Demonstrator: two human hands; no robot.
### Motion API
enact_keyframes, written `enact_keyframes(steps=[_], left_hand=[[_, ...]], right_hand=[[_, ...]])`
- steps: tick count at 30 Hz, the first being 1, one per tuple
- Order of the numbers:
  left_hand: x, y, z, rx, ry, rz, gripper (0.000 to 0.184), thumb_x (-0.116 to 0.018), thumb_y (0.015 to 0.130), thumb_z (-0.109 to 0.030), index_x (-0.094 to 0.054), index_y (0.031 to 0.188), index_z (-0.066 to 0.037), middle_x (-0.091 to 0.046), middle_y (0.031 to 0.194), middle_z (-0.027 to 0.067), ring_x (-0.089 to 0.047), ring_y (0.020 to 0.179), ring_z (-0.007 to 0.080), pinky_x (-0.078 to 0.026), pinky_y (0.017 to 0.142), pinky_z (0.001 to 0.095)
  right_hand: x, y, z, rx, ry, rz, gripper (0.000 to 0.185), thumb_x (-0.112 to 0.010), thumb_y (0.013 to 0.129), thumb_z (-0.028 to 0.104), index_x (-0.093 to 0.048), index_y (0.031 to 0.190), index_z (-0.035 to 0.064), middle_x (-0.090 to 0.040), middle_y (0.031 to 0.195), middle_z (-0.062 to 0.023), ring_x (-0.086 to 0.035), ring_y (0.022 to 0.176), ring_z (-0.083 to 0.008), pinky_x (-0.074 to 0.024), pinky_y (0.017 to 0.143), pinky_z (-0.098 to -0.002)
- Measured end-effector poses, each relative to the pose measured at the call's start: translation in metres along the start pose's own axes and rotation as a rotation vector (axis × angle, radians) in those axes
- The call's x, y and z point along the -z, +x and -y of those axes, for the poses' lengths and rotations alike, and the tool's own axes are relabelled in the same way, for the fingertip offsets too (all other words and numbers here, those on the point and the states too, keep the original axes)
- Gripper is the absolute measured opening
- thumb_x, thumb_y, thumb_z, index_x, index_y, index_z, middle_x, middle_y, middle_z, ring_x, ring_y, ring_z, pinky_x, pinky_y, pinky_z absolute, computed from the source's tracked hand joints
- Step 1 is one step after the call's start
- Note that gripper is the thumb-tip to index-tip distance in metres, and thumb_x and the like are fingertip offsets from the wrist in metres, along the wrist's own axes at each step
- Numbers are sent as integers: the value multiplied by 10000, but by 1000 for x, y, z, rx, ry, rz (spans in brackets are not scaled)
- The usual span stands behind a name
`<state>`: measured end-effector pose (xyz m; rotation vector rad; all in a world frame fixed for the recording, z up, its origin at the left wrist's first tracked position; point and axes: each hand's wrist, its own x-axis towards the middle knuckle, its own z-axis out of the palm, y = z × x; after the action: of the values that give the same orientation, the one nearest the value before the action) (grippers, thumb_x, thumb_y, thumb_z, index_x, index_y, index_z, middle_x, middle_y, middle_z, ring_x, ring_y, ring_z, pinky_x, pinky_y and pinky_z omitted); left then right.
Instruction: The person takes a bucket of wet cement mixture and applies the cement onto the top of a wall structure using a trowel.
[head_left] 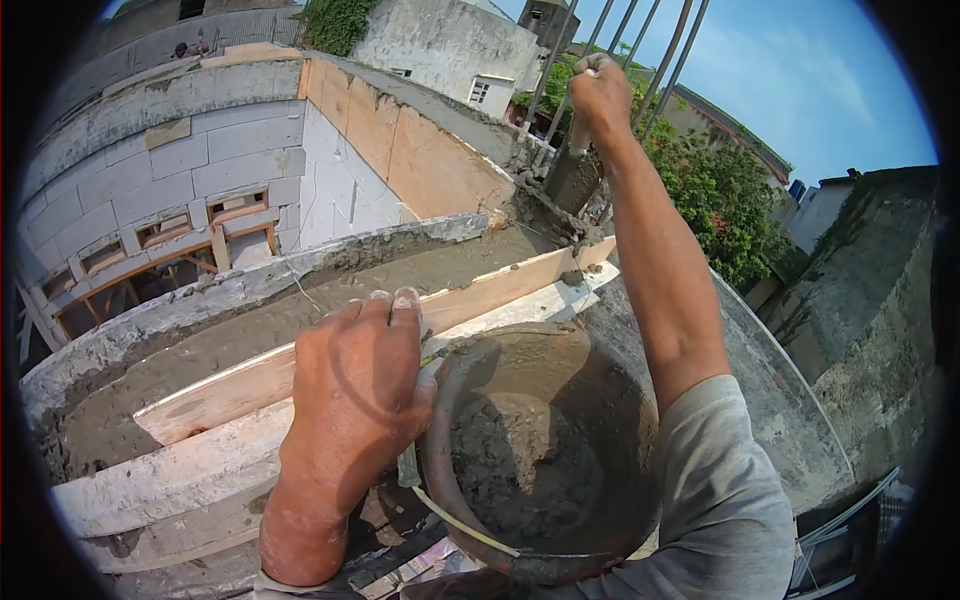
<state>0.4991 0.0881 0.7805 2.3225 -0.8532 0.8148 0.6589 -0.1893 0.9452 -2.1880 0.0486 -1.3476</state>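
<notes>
My left hand (360,375) is closed over the rim of a round bucket (440,480), beside the edge of a wooden board (500,285). Wet grey mortar (520,460) lies in the bucket. My right hand (600,95), raised at the upper right, is wrapped round the handle of a trowel (574,180). The trowel's blade points down near the corner of the formwork, beside the upright steel bars (660,70). Wet concrete (230,320) fills the long channel behind the board.
A block wall (160,170) with small openings stands at the left. Plywood formwork (400,140) runs toward the back. A tree (710,210) and a rough wall (870,290) are at the right. A distant person (182,49) shows at the upper left.
</notes>
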Motion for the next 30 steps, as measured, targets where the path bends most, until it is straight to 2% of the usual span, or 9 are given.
enact_keyframes(steps=[3, 4, 7, 11, 13, 18, 23, 27, 30], left_hand=[[-3, -3, 3, -34, 13, -54, 623, -767, 583, -180, -618, 1136, 65, -644, 949, 204, -632, 860, 385, -497, 760, 450], [-2, -3, 3, -62, 14, -84, 626, -766, 584, -182, -617, 1140, 65, -645, 947, 202, -631, 859, 385, -497, 765, 449], [5, 3, -4, 31, 20, 58, 630, -760, 580, -168, -614, 1149, 58, -642, 932, 203, -630, 845, 390, -497, 751, 457], [1, 0, 0, 12, 46, 16, 638, -760, 566, -158, -620, 1155, 42, -644, 918, 192, -633, 839, 387, -501, 734, 455], [5, 4, -4, 66, 29, 91, 642, -763, 558, -157, -623, 1155, 34, -646, 916, 187, -635, 839, 386, -505, 730, 450], [3, 5, -6, 57, 40, 72, 643, -769, 552, -167, -628, 1148, 28, -646, 913, 178, -637, 838, 372, -511, 737, 433], [3, 4, -3, 38, 66, 45, 655, -775, 542, -170, -631, 1150, 24, -643, 922, 178, -639, 847, 361, -511, 742, 425], [6, 4, -4, 47, 48, 79, 637, -771, 547, -168, -635, 1136, 32, -636, 904, 179, -638, 835, 360, -505, 718, 436], [5, 2, -4, 15, 67, 62, 632, -771, 550, -168, -635, 1135, 30, -635, 898, 182, -638, 822, 362, -501, 698, 444]], right_hand=[[-2, -10, -37, -93, 74, -73, 91, -503, 751, 27, -564, 815, 4, -633, 763, -167, -666, 793, -353, -499, 725, -449], [-8, -19, -46, 45, 3, -165, 121, -513, 755, 49, -591, 842, 13, -652, 804, -184, -664, 845, -344, -495, 767, -432], [-5, 5, -30, -1, -115, 23, 149, -526, 749, 71, -628, 849, 29, -669, 848, -199, -657, 872, -336, -493, 807, -403], [26, 35, -18, 6, 86, -49, 130, -558, 737, 94, -646, 818, 43, -686, 824, -177, -661, 833, -335, -495, 793, -385], [-2, 5, -77, 155, -236, -62, 109, -557, 736, 96, -634, 795, 47, -679, 787, -154, -659, 797, -322, -493, 761, -378], [30, 28, -20, 15, 94, -24, 113, -526, 734, 66, -601, 816, 44, -646, 819, -174, -624, 807, -331, -478, 760, -392], [-9, -15, -54, 289, -142, 55, 110, -513, 695, 15, -567, 790, 25, -624, 860, -196, -596, 839, -370, -463, 776, -415], [29, 11, 1, 36, 41, 42, 145, -541, 711, 34, -615, 835, 35, -633, 871, -207, -615, 862, -358, -472, 791, -399], [22, 5, -34, 72, -73, 73, 161, -534, 710, 19, -589, 857, 55, -623, 834, -144, -601, 831, -284, -464, 780, -371]])
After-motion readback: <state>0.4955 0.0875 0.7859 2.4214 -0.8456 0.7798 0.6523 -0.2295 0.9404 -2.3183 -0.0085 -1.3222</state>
